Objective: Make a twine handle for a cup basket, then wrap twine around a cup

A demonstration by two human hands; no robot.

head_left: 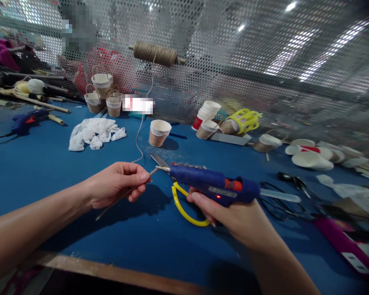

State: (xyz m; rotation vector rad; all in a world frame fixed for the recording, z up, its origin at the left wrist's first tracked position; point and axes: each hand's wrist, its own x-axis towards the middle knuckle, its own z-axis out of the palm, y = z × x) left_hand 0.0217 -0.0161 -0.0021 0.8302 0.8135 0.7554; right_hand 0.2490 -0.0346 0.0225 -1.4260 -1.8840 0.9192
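My left hand (123, 184) pinches a thin piece of brown twine (106, 210), one end trailing below the palm and the other sticking out past the fingertips. My right hand (221, 211) is wrapped round the handle of a blue hot glue gun (203, 180) with a red light lit on its side. Its metal nozzle is at the twine's tip; whether they touch I cannot tell. A clear glue stick (279, 195) pokes from the gun's back. Yellow-handled scissors (184, 211) lie under the gun, partly hidden. Beyond them stands a twine-wrapped paper cup (159, 133) with a white rim.
A twine spool (155, 54) hangs on the mesh wall, its strand running down to the table. Small handled buckets (102, 86) and crumpled white fabric (95, 133) are at the left, near another glue gun (27, 121). At right lie stacked cups (207, 112) and a purple power strip (344, 243).
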